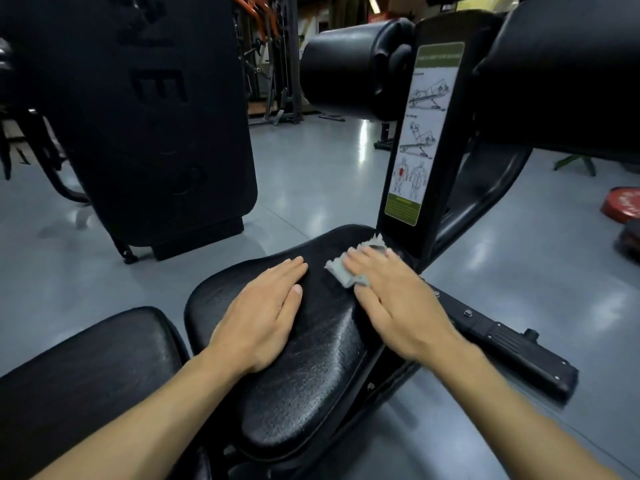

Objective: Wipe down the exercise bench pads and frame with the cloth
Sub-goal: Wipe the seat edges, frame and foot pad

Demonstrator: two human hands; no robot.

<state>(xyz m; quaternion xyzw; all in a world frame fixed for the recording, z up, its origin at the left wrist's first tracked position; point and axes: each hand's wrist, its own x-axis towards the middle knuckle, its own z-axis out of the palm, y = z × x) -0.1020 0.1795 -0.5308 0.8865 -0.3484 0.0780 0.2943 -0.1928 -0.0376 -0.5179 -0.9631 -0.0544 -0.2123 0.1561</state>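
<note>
A black cracked seat pad (311,358) of the exercise bench fills the middle of the head view. My left hand (263,313) rests flat on its left half with straight fingers. My right hand (391,299) presses a small grey cloth (341,270) flat against the pad's far right part, fingers straight over it; most of the cloth is hidden under the hand. A second black pad (86,386) lies at the lower left. The black frame upright (433,209) with an instruction sticker (422,133) rises just beyond the cloth.
Black roller pads (349,71) stick out from the upright at the top. A frame beam (502,344) with bolts runs to the right of the seat. Another black machine (156,126) stands at the left. Red weight plates (623,206) lie on the grey floor at the right.
</note>
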